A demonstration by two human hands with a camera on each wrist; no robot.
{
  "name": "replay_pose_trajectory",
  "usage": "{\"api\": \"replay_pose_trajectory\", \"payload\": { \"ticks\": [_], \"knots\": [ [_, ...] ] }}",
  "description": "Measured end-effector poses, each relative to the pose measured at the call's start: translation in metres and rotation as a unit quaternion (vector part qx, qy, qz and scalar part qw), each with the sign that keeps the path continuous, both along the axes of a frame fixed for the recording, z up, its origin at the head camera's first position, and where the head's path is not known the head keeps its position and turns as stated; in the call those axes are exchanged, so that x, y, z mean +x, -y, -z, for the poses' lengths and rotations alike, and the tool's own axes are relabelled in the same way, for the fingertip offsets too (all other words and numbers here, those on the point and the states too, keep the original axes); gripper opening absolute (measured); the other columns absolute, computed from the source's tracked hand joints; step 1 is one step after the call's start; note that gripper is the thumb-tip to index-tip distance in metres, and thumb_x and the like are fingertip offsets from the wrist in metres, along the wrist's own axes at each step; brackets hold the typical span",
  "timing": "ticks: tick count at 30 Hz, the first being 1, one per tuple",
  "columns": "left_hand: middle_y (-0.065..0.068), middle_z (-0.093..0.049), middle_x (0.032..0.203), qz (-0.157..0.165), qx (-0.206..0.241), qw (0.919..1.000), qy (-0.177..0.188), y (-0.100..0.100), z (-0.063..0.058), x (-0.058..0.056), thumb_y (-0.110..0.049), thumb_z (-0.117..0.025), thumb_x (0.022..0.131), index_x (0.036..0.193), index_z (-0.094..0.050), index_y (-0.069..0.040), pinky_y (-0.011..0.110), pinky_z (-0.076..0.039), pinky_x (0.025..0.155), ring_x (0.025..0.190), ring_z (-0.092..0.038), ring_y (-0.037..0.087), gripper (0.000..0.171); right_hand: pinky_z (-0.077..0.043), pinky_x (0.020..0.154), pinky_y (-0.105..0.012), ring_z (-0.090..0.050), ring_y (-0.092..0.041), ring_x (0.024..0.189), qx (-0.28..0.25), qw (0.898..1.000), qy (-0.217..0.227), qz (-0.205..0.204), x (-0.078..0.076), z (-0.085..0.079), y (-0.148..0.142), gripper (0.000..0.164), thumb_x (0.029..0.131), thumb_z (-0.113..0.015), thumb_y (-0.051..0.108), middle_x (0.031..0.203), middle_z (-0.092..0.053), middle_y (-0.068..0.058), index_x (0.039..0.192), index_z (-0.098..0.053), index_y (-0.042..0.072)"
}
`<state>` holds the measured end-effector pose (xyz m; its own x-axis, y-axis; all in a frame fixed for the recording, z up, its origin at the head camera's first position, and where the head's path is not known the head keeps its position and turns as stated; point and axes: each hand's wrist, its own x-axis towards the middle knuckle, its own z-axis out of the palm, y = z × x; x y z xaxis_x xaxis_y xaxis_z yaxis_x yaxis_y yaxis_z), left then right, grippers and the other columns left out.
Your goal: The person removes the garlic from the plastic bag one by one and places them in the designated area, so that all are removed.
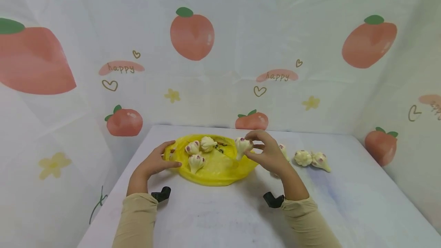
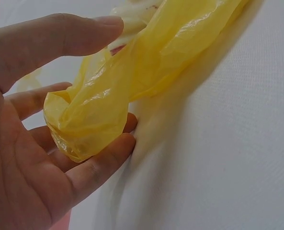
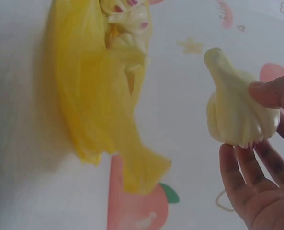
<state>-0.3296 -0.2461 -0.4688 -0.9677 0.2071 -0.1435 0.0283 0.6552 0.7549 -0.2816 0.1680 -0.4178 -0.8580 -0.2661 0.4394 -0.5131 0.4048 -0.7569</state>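
Note:
A yellow plastic bag [image 1: 220, 171] lies spread with its mouth open upward, and garlic bulbs [image 1: 196, 162] rest inside its left part. At the bag's left end is my left hand [image 1: 159, 160], thumb and fingers apart; in the left wrist view the bag's bunched end [image 2: 91, 112] touches the loosely bent fingers, the thumb clear of it. My right hand [image 1: 267, 152] pinches one garlic bulb [image 3: 242, 103] between thumb and fingertips, its stem pointing away from the palm. That bulb is held above the bag's right side.
To the right on the white table [image 1: 213, 217] lie more garlic bulbs, a pair [image 1: 311, 159] side by side and others partly hidden behind my right hand and forearm. A white curtain [image 1: 220, 98] printed with fruit hangs behind the table. Black camera mounts [image 1: 273, 200] stick out at both wrists.

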Motion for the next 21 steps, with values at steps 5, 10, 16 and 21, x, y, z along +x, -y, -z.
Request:
{"api": "replay_pose_trajectory", "payload": {
  "ticks": [5, 10, 16, 21],
  "knots": [
    [0.024, -0.029, 0.171, -0.004, -0.004, 1.0000, 0.001, 0.002, -0.001, 0.001, -0.044, -0.087, 0.086, 0.168, -0.029, -0.021, 0.072, -0.035, 0.120, 0.153, -0.031, 0.051, 0.103, -0.062, 0.100, -0.040, -0.063, -0.020, 0.116, 0.001, 1.000, -0.012, 0.014, 0.004, 0.005, -0.019, 0.045, 0.086, -0.084, -0.002, 0.134, -0.063, -0.008, 0.125, -0.065, 0.011],
    [0.024, -0.029, 0.172, -0.004, -0.004, 1.0000, 0.000, 0.002, 0.000, 0.000, -0.044, -0.087, 0.086, 0.168, -0.029, -0.021, 0.073, -0.033, 0.121, 0.154, -0.030, 0.052, 0.103, -0.060, 0.098, -0.026, -0.062, -0.010, 0.116, 0.009, 0.999, 0.003, 0.031, 0.013, 0.008, -0.037, 0.045, 0.087, -0.085, 0.001, 0.146, -0.062, -0.009, 0.126, -0.065, 0.012],
    [0.024, -0.027, 0.172, 0.000, 0.001, 1.0000, -0.001, 0.001, 0.001, -0.001, -0.044, -0.087, 0.086, 0.167, -0.030, -0.020, 0.074, -0.031, 0.122, 0.155, -0.027, 0.053, 0.102, -0.057, 0.097, -0.017, -0.061, 0.001, 0.119, 0.013, 1.000, 0.006, 0.025, 0.025, 0.008, -0.057, 0.040, 0.091, -0.082, 0.003, 0.147, -0.064, -0.011, 0.126, -0.066, 0.011],
    [0.025, -0.027, 0.172, -0.002, 0.000, 1.0000, -0.002, 0.000, 0.000, -0.001, -0.042, -0.086, 0.087, 0.167, -0.030, -0.020, 0.074, -0.031, 0.121, 0.155, -0.027, 0.053, 0.101, -0.057, 0.098, -0.017, -0.060, 0.005, 0.121, 0.022, 1.000, -0.012, 0.015, 0.033, 0.009, -0.070, 0.037, 0.093, -0.080, 0.003, 0.145, -0.065, -0.013, 0.127, -0.066, 0.009]
  ]
}}
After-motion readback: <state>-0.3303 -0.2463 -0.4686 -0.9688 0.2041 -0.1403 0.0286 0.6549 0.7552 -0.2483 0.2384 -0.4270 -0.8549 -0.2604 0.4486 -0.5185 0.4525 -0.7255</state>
